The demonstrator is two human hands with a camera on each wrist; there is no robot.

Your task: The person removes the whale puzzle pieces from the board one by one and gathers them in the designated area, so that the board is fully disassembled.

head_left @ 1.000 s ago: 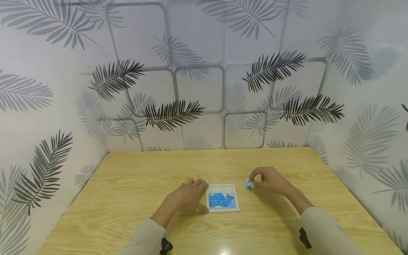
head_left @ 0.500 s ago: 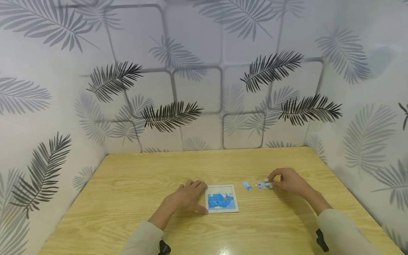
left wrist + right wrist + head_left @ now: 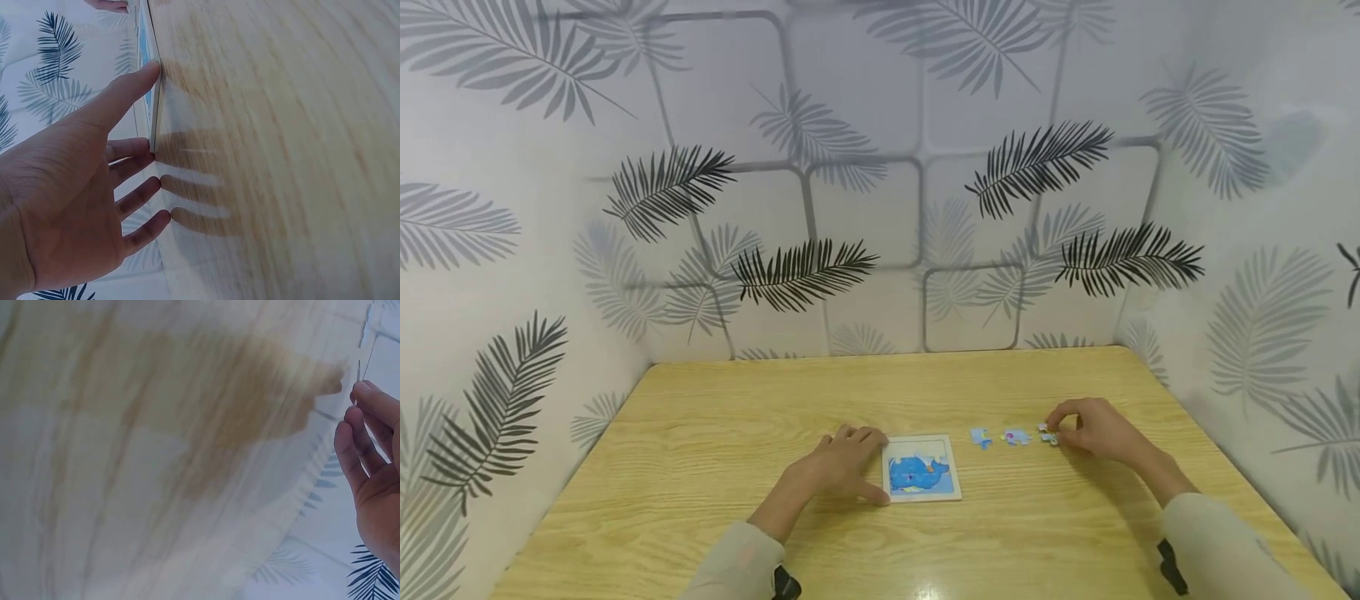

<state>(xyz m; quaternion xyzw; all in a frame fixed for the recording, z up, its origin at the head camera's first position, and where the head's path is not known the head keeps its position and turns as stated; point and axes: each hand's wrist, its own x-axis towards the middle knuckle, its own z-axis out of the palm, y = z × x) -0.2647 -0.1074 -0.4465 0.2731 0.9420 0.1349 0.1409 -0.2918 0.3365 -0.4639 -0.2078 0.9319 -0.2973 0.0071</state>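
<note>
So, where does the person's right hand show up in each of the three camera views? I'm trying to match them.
Head: the right hand is right of centre, below mid-height, pinching a puzzle piece.
Left wrist: at the very top edge, left of centre, only partly in the picture.
Right wrist: at the right edge, around mid-height, cut off by the picture's border.
Shared landmark: the wood-grain tabletop, visible in all three views.

No readable text, no legible labels or brands, no numbers.

Smooth, wood-grained tabletop (image 3: 970,533), faintly glossy
</note>
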